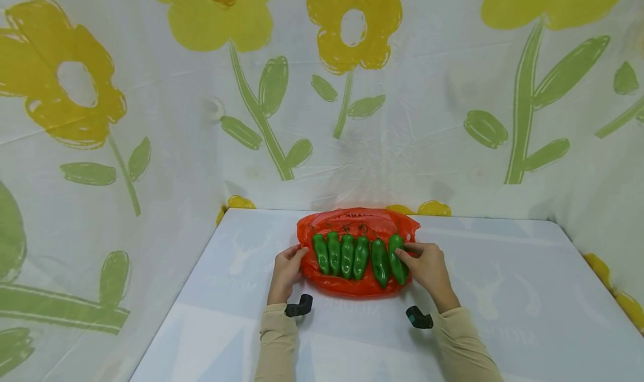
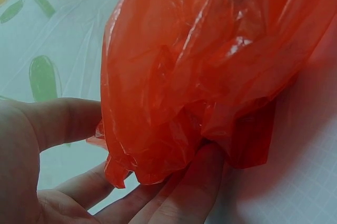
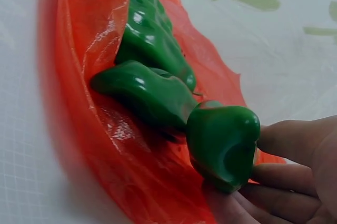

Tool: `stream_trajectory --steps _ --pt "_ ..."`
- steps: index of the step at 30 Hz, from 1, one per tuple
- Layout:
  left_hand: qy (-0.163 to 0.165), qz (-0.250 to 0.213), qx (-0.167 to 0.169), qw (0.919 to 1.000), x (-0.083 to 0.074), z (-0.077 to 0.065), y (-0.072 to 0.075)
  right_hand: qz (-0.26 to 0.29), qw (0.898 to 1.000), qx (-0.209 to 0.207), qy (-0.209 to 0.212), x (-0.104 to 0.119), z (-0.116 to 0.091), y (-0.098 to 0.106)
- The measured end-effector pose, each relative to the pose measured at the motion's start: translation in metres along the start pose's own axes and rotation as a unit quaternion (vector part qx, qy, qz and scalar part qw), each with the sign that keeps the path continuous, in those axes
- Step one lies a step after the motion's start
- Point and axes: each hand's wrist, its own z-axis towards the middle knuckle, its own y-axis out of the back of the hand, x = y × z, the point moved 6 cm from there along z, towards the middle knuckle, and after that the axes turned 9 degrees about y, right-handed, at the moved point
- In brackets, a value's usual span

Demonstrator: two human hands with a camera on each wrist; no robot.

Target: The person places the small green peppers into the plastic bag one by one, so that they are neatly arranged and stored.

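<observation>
A red plastic bag (image 1: 332,286) lies spread on the table, with several glossy green peppers (image 1: 347,257) lined up side by side on it, stems toward the back. My left hand (image 1: 287,270) pinches the bag's left edge; in the left wrist view the crumpled red film (image 2: 158,98) runs between thumb and fingers. At the right end of the row, my right hand (image 1: 429,270) grips the outermost green pepper (image 1: 397,265). In the right wrist view that pepper (image 3: 224,142) has its tip toward the camera, the thumb on one side and fingers underneath, beside another pepper (image 3: 147,90).
The white table (image 1: 503,315) carries faint printed patterns. A pale curtain with yellow flowers (image 1: 354,27) hangs behind it and along the sides. Small black devices (image 1: 299,305) stick out at both wrists.
</observation>
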Motion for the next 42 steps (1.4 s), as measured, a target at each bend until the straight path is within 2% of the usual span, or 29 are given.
stream_trajectory --steps 12,31,42 --pt "-0.001 0.002 0.000 1.0000 0.001 0.001 0.000 -0.004 1.000 0.008 -0.002 -0.002 -0.002 -0.004" --pt "0.003 0.007 -0.004 1.0000 0.000 0.000 0.001 -0.005 1.000 0.014 -0.027 -0.012 0.001 -0.016" --pt "0.008 0.009 -0.007 0.9999 0.000 0.000 0.000 -0.016 1.000 0.004 -0.025 -0.012 -0.001 -0.019"
